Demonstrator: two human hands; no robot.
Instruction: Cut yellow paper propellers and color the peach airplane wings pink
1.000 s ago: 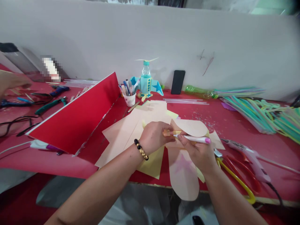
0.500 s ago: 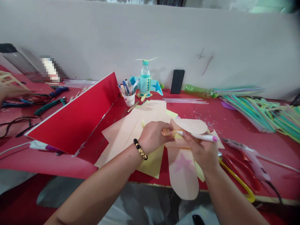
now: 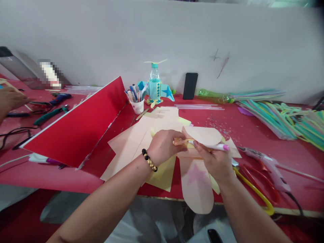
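My left hand [image 3: 164, 145] is closed, its fingertips pinching a small orange-yellow piece [image 3: 180, 141] against the cream paper sheets [image 3: 134, 145]. My right hand [image 3: 215, 161] is shut on a white marker with a pink cap [image 3: 211, 146], the tip meeting that small piece. A cream rounded paper shape [image 3: 198, 189] with a faint pink star hangs over the table's front edge below my hands. Another rounded cream cutout [image 3: 204, 135] lies just behind the marker. Yellow paper [image 3: 163, 175] sits under the cream sheets.
A red board [image 3: 76, 128] leans at the left. A cup of markers [image 3: 136, 101], a bottle rocket craft [image 3: 155, 86] and a black phone [image 3: 190, 86] stand at the back. Scissors [image 3: 255, 190] and a glue gun [image 3: 268, 167] lie at right, straws [image 3: 278, 118] beyond. Another person's hand [image 3: 10, 99] works far left.
The view has shifted slightly. My hands stay together over the paper; the marker has drawn a little back toward the left. The other person's hand at far left has moved.
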